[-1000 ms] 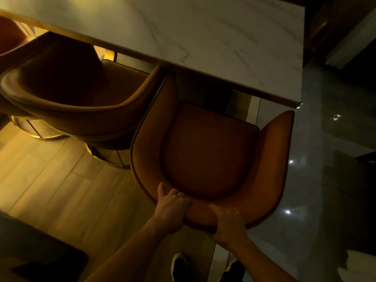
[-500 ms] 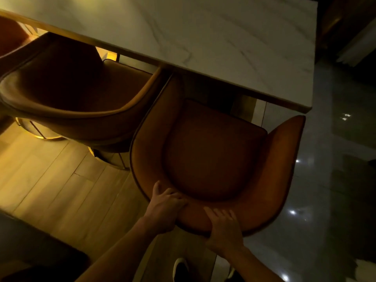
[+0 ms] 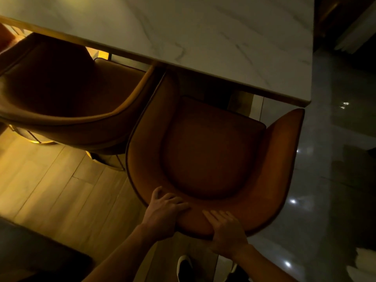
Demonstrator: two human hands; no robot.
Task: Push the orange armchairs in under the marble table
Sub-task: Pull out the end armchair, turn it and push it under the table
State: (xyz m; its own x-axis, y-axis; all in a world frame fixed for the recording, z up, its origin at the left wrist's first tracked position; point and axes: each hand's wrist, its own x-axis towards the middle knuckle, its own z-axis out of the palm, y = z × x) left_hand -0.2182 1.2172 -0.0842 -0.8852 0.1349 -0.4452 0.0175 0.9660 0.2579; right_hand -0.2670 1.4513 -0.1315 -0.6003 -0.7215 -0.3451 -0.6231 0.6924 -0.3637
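Observation:
An orange armchair (image 3: 209,147) stands below me at the near corner of the white marble table (image 3: 203,37). Its left arm reaches under the table edge, while its right arm ends just outside the corner. My left hand (image 3: 164,212) and my right hand (image 3: 225,231) both grip the top rim of its curved backrest, side by side. A second orange armchair (image 3: 67,92) sits to the left, touching the first one, with its seat partly under the table.
Pale wooden floor (image 3: 50,190) lies left of the chairs and glossy grey tile (image 3: 335,180) to the right. A dark mat (image 3: 30,255) covers the lower left corner. My shoe (image 3: 184,267) shows beneath the backrest. Gold chair bases glint under the left armchair.
The armchair in my hands has slid a little toward the table, its left arm going further under the edge. Both hands have kept their grip on the backrest.

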